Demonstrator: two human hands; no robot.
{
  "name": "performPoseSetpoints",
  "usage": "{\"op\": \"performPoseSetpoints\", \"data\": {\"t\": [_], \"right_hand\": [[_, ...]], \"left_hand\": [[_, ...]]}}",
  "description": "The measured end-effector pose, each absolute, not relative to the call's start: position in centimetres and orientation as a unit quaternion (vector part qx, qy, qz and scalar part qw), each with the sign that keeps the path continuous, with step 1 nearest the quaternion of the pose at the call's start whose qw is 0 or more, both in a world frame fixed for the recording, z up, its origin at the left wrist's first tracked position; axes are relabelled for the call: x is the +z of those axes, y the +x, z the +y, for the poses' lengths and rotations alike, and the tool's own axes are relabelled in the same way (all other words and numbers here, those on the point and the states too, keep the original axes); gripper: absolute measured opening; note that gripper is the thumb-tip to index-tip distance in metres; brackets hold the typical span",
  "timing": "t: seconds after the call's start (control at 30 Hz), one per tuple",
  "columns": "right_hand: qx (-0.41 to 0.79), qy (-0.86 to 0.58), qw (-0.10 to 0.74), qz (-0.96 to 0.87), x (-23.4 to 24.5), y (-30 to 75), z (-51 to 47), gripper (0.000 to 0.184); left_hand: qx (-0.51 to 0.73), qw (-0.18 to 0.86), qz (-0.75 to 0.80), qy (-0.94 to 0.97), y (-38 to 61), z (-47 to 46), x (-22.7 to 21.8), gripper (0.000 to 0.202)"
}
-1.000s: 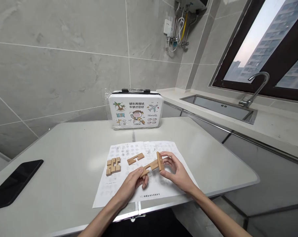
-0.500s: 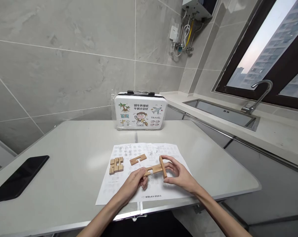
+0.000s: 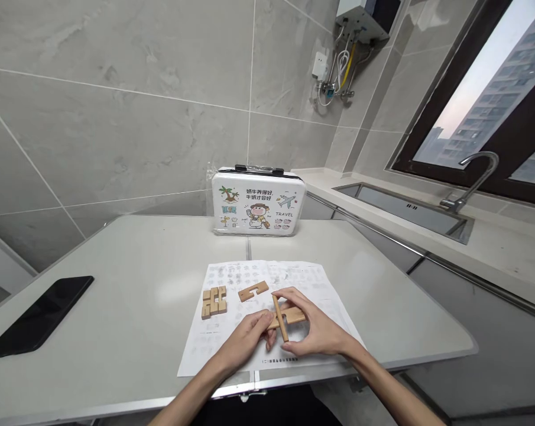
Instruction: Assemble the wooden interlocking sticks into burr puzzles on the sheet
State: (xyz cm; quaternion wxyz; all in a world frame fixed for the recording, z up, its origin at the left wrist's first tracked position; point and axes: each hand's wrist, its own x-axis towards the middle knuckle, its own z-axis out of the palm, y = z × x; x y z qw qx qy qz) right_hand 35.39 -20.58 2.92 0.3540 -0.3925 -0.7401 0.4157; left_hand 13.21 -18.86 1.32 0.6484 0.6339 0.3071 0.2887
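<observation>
My left hand (image 3: 252, 332) pinches the left end of a flat, notched wooden puzzle piece (image 3: 296, 315), held just above the paper sheet. My right hand (image 3: 318, 328) grips a second wooden puzzle piece (image 3: 280, 319) by its two ends, between thumb and fingers. This one is seen edge-on and crosses the flat piece near its slot, close to my left fingertips. Whether the two interlock, I cannot tell. Beyond my hands, a wooden piece with a cut-out (image 3: 253, 290) lies on the paper. Left of it sits a cluster of small notched wooden blocks (image 3: 214, 302).
A printed paper sheet (image 3: 196, 355) lies under the pieces on the pale folding table (image 3: 152, 254). At the left is a black phone-like slab (image 3: 41, 313). A white cartoon-printed case (image 3: 258, 204) stands against the wall. A sink (image 3: 404, 207) with a tap (image 3: 475, 177) is at right.
My right hand has slid the crosswise piece left along the flat piece, from its right end to near its slot and my left fingers. The view has shifted slightly.
</observation>
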Motion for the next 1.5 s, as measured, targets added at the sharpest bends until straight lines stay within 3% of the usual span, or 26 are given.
{"op": "performPoseSetpoints", "data": {"t": [0.93,1.13,1.23,1.33,1.4,1.5], "right_hand": [[0.482,-0.351,0.310,-0.741,1.5,35.8,-18.6,0.088],[0.514,-0.353,0.340,-0.704,0.6,35.6,-17.6,0.095],[0.502,-0.399,0.391,-0.660,0.0,35.0,-16.9,0.067],[0.382,-0.471,0.416,-0.678,-0.4,33.7,-16.6,0.032],[0.298,-0.476,0.405,-0.721,-0.7,32.7,-16.6,0.028],[0.210,-0.454,0.374,-0.781,-1.2,31.4,-16.5,0.036]], "left_hand": [[0.303,0.681,0.328,0.580,12.6,-18.8,0.1,0.045],[0.370,0.681,0.332,0.537,12.5,-18.9,0.6,0.045],[0.419,0.693,0.320,0.491,12.3,-18.8,1.2,0.042],[0.470,0.681,0.321,0.460,11.9,-18.7,1.6,0.039],[0.499,0.670,0.327,0.442,11.7,-18.6,1.6,0.038],[0.525,0.651,0.348,0.424,11.5,-18.3,1.3,0.038]]}}
